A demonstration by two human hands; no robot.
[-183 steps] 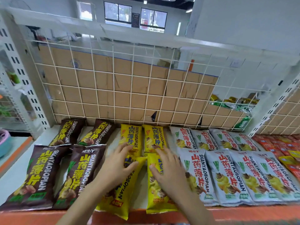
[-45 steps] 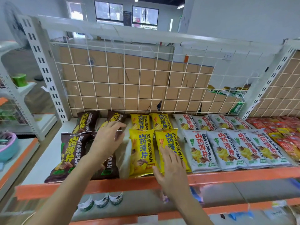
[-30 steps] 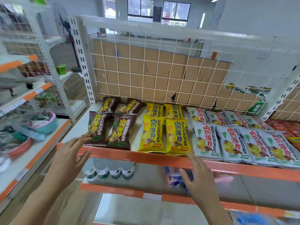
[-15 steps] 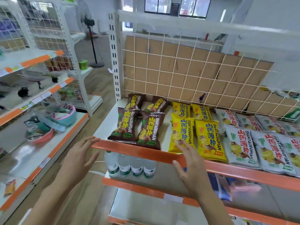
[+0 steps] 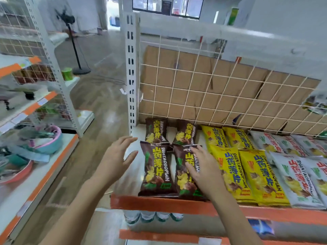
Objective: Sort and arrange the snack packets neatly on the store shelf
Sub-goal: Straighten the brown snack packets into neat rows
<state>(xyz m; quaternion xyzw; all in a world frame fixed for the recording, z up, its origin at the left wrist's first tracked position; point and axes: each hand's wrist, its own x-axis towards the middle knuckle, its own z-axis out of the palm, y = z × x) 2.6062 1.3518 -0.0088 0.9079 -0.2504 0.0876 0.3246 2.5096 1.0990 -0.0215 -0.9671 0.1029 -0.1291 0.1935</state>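
Resting flat on the front-right brown packet point(image 5: 182, 181), the right hand point(image 5: 201, 167) keeps its fingers straight and grips nothing; half a second ago it was at the shelf edge point(image 5: 159, 203). The left hand point(image 5: 115, 156), spread open, now hovers beside the front-left brown packet point(image 5: 155, 168). Squaring the brown group at the shelf's left end appears to be the step in hand.

On the orange-edged shelf point(image 5: 159, 202) lie dark brown packets point(image 5: 155, 171), yellow packets point(image 5: 261, 175) and white packets point(image 5: 298, 180).

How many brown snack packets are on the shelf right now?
4: back-left brown packet, back-right brown packet, front-left brown packet, front-right brown packet under the right hand. More may hide beneath.
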